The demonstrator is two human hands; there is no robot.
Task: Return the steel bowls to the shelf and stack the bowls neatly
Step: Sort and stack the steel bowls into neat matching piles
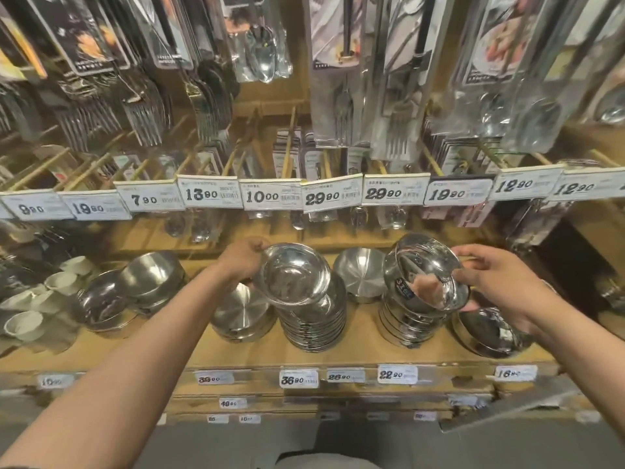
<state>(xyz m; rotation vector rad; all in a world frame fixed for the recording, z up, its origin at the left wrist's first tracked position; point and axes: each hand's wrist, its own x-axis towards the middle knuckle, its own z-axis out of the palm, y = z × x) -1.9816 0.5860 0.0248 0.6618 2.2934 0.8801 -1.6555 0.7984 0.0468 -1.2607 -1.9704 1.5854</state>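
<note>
The left hand (241,260) pinches a tilted steel bowl (296,277) above the centre stack (316,328); right of that stack, the right hand (497,282) holds another bowl (427,274), fingers (470,277) curled round its rim.

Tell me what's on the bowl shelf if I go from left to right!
White cups → loose steel bowls → upside-down bowl → left hand gripping a tilted bowl over a tall stack → second stack → right hand.

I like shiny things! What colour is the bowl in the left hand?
Shiny silver steel. The bowl gripped by the left hand shows best in the head view.
</note>
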